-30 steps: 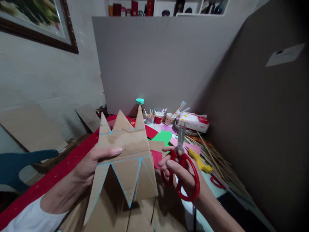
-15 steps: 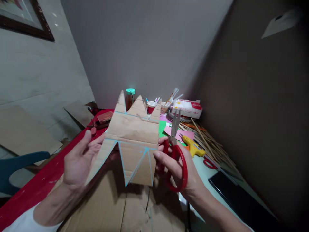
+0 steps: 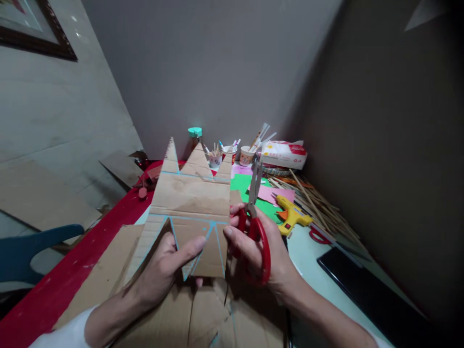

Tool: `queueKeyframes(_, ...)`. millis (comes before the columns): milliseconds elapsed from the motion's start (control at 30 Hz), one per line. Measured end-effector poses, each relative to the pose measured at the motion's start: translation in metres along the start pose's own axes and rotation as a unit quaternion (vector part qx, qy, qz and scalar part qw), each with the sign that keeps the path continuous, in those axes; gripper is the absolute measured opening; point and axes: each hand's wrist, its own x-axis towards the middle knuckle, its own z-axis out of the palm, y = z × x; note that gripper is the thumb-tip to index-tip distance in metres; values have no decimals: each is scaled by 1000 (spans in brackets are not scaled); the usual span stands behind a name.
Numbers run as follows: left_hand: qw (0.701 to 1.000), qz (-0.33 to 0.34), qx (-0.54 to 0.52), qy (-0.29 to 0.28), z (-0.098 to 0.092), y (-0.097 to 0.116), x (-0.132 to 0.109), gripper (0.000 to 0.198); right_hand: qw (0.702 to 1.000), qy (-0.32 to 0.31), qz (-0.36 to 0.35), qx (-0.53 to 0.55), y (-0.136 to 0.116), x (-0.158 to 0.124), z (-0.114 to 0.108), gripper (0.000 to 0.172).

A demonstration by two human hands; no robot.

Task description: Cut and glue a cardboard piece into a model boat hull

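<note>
A cardboard piece (image 3: 192, 195) with pointed teeth along its top stands tilted up before me, blue lines drawn across it. One tooth is cut free at its lower left, and blue triangles mark the lower part. My left hand (image 3: 168, 261) grips the lower part, thumb in front and the other fingers mostly hidden behind. At the right edge, my right hand (image 3: 268, 241) pinches the cardboard between thumb and fingers. The same hand carries red-handled scissors (image 3: 261, 246), blades pointing up and nearly together. More cardboard (image 3: 163, 319) lies beneath both hands.
A yellow glue gun (image 3: 292, 215), pink and green paper (image 3: 241, 186) and thin wooden sticks (image 3: 322, 208) lie to the right. Nearer is a black phone-like slab (image 3: 362, 285). Paper cups (image 3: 247, 155) and a tissue pack (image 3: 283, 154) stand behind. A blue chair (image 3: 39, 246) is at left.
My left hand has moved from the cardboard's left edge, where it lay open, to grip the lower middle. The cardboard and scissors have shifted slightly left in view.
</note>
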Motion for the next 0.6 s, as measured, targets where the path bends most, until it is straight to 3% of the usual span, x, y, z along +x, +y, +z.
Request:
queueKeyframes(133, 1000, -14, -11, 16, -2, 1, 0, 34, 996, -46, 35, -69, -3, 0, -4, 46)
queueKeyframes(300, 996, 27, -48, 69, -6, 8, 3, 29, 978, -61, 64, -189, -13, 2, -11, 45)
queueKeyframes(467, 984, 68, -107, 126, -12, 22, 6, 26, 968, -153, 68, -186, -17, -2, -10, 42)
queueKeyframes(600, 970, 106, -130, 173, -15, 29, 5, 39, 951, -196, 120, -207, -20, -5, -5, 52)
